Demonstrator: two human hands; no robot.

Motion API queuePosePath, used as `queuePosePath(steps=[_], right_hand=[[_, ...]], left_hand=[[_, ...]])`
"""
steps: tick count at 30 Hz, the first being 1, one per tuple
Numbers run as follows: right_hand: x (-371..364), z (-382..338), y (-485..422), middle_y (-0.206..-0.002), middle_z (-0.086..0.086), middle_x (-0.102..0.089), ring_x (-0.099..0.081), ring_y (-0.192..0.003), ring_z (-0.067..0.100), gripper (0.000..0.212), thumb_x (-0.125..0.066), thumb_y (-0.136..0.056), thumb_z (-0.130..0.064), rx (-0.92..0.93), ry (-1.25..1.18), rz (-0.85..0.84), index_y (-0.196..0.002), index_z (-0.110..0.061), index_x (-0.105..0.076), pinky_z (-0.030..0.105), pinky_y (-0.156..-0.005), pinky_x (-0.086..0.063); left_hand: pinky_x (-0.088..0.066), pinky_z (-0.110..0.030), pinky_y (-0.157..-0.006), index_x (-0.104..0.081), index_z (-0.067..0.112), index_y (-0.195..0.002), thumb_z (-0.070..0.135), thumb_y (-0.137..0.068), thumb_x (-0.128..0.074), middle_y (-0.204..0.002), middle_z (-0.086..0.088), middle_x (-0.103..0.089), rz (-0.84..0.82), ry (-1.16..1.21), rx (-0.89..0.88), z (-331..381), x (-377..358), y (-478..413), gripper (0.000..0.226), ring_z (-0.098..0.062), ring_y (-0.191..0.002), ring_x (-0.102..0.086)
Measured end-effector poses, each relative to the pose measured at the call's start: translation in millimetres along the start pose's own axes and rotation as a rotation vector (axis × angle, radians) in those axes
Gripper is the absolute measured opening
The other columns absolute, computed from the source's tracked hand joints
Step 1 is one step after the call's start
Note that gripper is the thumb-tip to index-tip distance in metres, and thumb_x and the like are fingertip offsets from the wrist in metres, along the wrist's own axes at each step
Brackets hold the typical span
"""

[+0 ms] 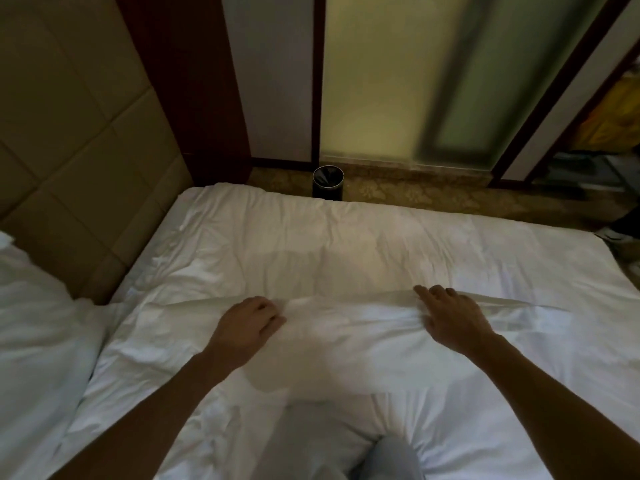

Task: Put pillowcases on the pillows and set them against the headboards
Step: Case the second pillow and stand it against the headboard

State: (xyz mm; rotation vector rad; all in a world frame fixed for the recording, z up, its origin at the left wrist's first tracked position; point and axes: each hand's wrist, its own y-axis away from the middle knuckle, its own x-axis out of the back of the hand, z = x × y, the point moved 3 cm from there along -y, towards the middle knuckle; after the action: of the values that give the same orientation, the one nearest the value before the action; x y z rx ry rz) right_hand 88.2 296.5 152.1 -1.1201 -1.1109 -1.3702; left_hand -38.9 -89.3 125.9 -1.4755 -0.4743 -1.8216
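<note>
A padded tan headboard (79, 140) fills the left of the room, with a dark wooden post beside it. The bed (346, 244) stretches away to the right under a creased white cover (346, 355). Past the bed's far edge a black round bin (328, 183) stands on patterned carpet (433, 194), and behind it rises a frosted glass panel (374, 81) in dark frames. The top layer of the cover ends in a long fold (346, 301) that runs across the bed. Both forearms reach forward from the bottom corners to that fold. The left hand (247, 323) sits knuckles up with its fingers curled in, and its grip is closed on a pinch of the puckered cloth just short of the fold. The right hand (450, 313) lies palm down right on the fold, fingers spread and nearly straight, so its grip is loose and holds nothing. A knee (391, 459) in pale trousers presses on the near edge of the bed. The pillow (31, 306), white and rumpled, lies at the far left by the foot of the headboard, well apart from the left hand and farther still from the right.
</note>
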Motion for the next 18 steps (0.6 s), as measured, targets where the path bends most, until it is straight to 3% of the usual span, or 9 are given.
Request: queuePosePath(steps=[3, 7, 10, 13, 15, 18], right_hand=[[8, -18, -3, -0.139, 0.004, -0.05, -0.057, -0.113, 0.02, 0.073, -0.062, -0.086, -0.027, 0.223, -0.097, -0.007, -0.151, -0.025, -0.029, 0.035, -0.09, -0.053], [5, -54, -8, -0.128, -0.002, -0.057, -0.059, -0.109, 0.017, 0.059, -0.055, -0.088, -0.03, 0.396, -0.111, -0.012, -0.144, -0.033, -0.037, 0.033, -0.086, -0.054], [-7, -53, -11, -0.123, -0.001, -0.061, -0.06, -0.107, 0.023, 0.05, -0.037, -0.096, -0.048, 0.296, -0.032, -0.123, -0.145, -0.036, -0.033, 0.038, -0.086, -0.052], [-9, -38, -10, -0.127, 0.001, -0.06, -0.058, -0.114, 0.025, 0.079, -0.005, -0.083, -0.079, 0.2, 0.028, -0.264, -0.143, -0.038, -0.036, 0.04, -0.092, -0.048], [-6, -30, -8, -0.13, -0.002, -0.059, -0.056, -0.118, 0.021, 0.085, -0.011, -0.079, -0.087, 0.145, -0.059, -0.355, -0.142, -0.038, -0.04, 0.039, -0.096, -0.046], [-4, -13, -5, -0.138, -0.004, -0.053, -0.05, -0.124, 0.018, 0.077, -0.051, -0.084, -0.073, 0.055, -0.209, -0.511, -0.148, -0.035, -0.034, 0.035, -0.1, -0.041]], left_hand=[[-0.04, -0.031, -0.082, -0.056, 0.031, -0.087, 0.067, -0.087, -0.04, -0.091, 0.012, -0.054, -0.175, -0.06, 0.057, -2, 1, -10, 0.039, -0.012, -0.091, -0.053], [-0.037, -0.032, -0.087, -0.059, 0.035, -0.109, 0.07, -0.084, -0.053, -0.104, 0.014, -0.058, -0.232, -0.029, 0.028, -1, 0, -15, 0.044, -0.01, -0.101, -0.051], [-0.039, -0.032, -0.088, -0.06, 0.038, -0.121, 0.064, -0.08, -0.06, -0.11, 0.013, -0.061, -0.258, -0.076, -0.016, -4, -4, -13, 0.048, -0.012, -0.104, -0.054], [-0.047, -0.031, -0.074, -0.068, 0.034, -0.106, 0.05, -0.067, -0.072, -0.096, 0.011, -0.065, -0.266, -0.232, -0.092, -4, -8, -12, 0.042, -0.014, -0.09, -0.061], [-0.049, -0.031, -0.068, -0.068, 0.029, -0.094, 0.042, -0.058, -0.077, -0.086, 0.008, -0.064, -0.282, -0.323, -0.086, 0, -11, -12, 0.039, -0.016, -0.081, -0.062], [-0.048, -0.034, -0.064, -0.059, 0.02, -0.087, 0.036, -0.056, -0.075, -0.078, 0.001, -0.061, -0.271, -0.368, -0.005, 6, -15, -14, 0.039, -0.022, -0.073, -0.06]])
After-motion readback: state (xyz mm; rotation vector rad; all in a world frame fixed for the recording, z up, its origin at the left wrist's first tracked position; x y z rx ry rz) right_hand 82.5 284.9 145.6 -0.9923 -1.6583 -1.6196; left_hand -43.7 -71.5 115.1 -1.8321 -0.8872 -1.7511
